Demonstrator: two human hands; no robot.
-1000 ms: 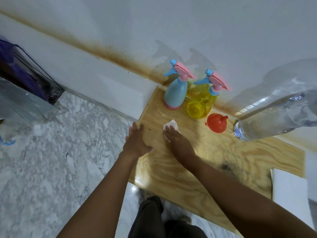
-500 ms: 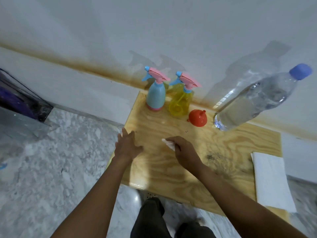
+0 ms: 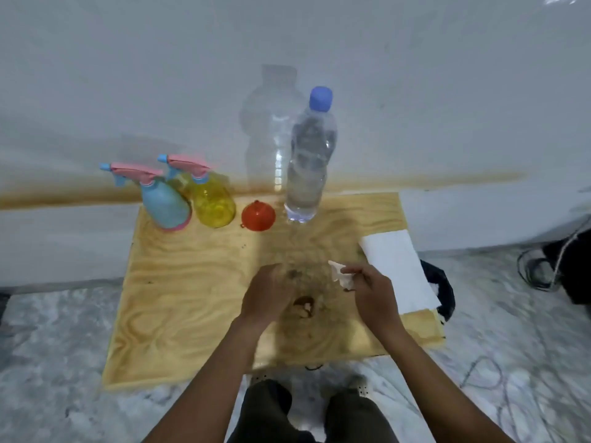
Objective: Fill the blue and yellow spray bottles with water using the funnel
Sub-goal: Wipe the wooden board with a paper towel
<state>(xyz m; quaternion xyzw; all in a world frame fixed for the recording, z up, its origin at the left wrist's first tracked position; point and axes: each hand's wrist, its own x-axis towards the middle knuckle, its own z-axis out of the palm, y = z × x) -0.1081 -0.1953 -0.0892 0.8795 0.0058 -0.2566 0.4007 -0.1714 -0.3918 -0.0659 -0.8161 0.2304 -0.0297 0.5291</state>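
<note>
A blue spray bottle (image 3: 164, 206) and a yellow spray bottle (image 3: 213, 204), both with pink trigger heads, stand side by side at the back left of a wooden board (image 3: 179, 298). A red funnel (image 3: 258, 216) lies mouth down just right of them. Beside the funnel a clear water bottle (image 3: 308, 161) with a blue cap stands upright. My right hand (image 3: 372, 294) pinches a crumpled white tissue (image 3: 341, 274) near the board's middle. My left hand (image 3: 267, 292) rests on the board, fingers loosely bent, over a dark stain (image 3: 305, 303).
A white folded paper towel (image 3: 396, 270) lies on the board's right edge. The board sits on a marble floor against a white wall. Dark cables and a black object (image 3: 543, 266) lie on the floor at right. My knees show below the board.
The view swung right, bringing the whole water bottle into sight. Both hands shifted right along the board: the right hand with the tissue toward the paper towel, the left from the board's left edge to its middle.
</note>
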